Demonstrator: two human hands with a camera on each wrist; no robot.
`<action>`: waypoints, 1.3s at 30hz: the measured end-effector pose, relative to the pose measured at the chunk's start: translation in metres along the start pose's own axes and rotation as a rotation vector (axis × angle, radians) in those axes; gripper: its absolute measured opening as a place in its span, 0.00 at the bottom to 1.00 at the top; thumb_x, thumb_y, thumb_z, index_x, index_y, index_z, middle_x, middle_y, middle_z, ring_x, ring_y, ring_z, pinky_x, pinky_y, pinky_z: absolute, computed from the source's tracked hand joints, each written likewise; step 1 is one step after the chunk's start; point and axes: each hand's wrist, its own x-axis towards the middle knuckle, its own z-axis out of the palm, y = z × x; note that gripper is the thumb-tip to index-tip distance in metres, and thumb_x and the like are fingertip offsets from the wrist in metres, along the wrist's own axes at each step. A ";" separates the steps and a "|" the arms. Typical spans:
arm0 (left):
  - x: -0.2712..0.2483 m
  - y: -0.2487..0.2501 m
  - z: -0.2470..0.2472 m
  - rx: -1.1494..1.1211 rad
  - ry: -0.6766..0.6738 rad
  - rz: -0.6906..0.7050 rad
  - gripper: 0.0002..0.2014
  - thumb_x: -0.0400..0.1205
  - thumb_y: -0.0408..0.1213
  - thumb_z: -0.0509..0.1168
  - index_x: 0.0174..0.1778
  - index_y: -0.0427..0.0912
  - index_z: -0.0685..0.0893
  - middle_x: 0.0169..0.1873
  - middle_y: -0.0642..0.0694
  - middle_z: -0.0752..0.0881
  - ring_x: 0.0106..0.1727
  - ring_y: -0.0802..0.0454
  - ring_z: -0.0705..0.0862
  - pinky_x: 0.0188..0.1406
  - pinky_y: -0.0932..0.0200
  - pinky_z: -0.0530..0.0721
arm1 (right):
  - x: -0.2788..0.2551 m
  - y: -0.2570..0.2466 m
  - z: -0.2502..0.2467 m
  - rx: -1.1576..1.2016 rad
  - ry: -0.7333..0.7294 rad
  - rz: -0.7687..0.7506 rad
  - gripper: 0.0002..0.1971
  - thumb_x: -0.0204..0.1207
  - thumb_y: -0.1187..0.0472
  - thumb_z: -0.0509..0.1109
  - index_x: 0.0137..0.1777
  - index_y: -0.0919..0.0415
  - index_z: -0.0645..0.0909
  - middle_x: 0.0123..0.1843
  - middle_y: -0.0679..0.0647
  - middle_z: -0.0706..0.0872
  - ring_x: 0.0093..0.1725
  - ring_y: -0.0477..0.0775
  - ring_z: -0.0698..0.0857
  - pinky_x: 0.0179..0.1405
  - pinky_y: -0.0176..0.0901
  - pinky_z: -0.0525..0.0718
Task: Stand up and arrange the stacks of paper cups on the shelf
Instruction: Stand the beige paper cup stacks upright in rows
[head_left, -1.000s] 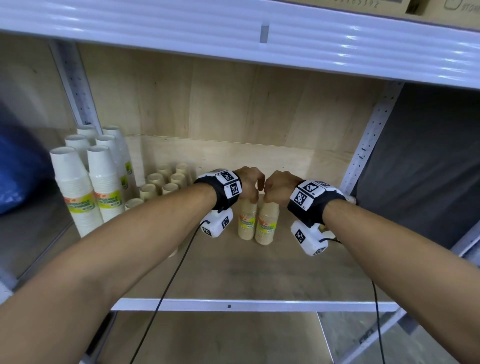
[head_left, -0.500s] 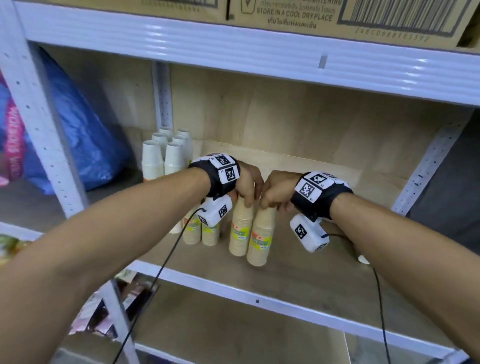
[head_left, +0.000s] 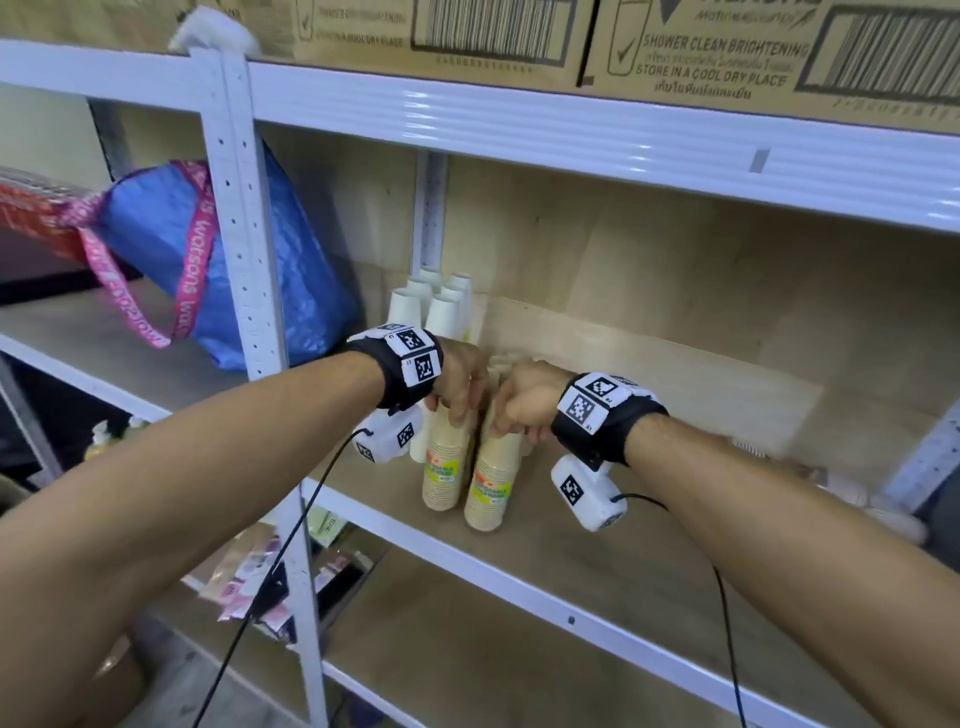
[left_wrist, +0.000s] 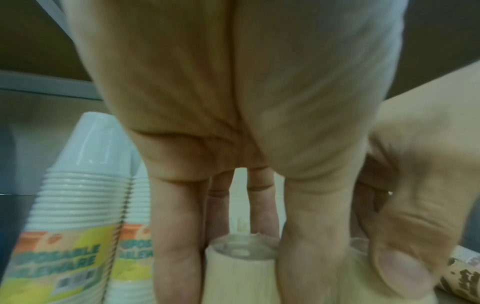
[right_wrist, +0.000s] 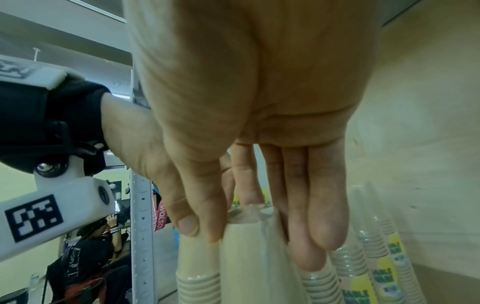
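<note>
White cup stacks (head_left: 434, 306) block the left — shelf board (head_left: 649, 530) rightward lies open.

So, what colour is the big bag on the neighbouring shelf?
The bag is blue, with pink straps; the head view shows it best.

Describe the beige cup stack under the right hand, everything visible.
The beige cup stack is a tall column of nested paper-looking cups in clear wrap, bearing a yellow-green label. It stands bottoms up on the wooden shelf, leaning slightly against its twin stack. The right hand grips its top from above.
</note>
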 end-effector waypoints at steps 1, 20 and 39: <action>-0.001 -0.004 0.001 0.003 0.004 -0.008 0.16 0.70 0.31 0.79 0.52 0.41 0.86 0.52 0.38 0.87 0.49 0.40 0.89 0.46 0.50 0.91 | 0.001 -0.002 0.001 -0.003 0.009 -0.010 0.10 0.69 0.60 0.79 0.45 0.66 0.88 0.33 0.55 0.85 0.27 0.52 0.85 0.34 0.46 0.86; 0.006 -0.020 0.013 -0.027 0.094 -0.002 0.14 0.72 0.35 0.77 0.53 0.43 0.86 0.47 0.42 0.87 0.39 0.47 0.85 0.37 0.56 0.86 | 0.014 -0.007 0.009 -0.054 0.102 -0.025 0.16 0.72 0.54 0.78 0.52 0.66 0.87 0.30 0.47 0.77 0.34 0.51 0.80 0.26 0.36 0.74; 0.054 0.074 -0.037 -0.038 0.261 0.231 0.07 0.78 0.41 0.73 0.50 0.46 0.85 0.33 0.48 0.84 0.26 0.53 0.79 0.26 0.63 0.77 | -0.003 0.087 -0.049 0.005 0.296 0.256 0.10 0.72 0.62 0.74 0.51 0.66 0.88 0.44 0.60 0.90 0.45 0.60 0.91 0.40 0.46 0.87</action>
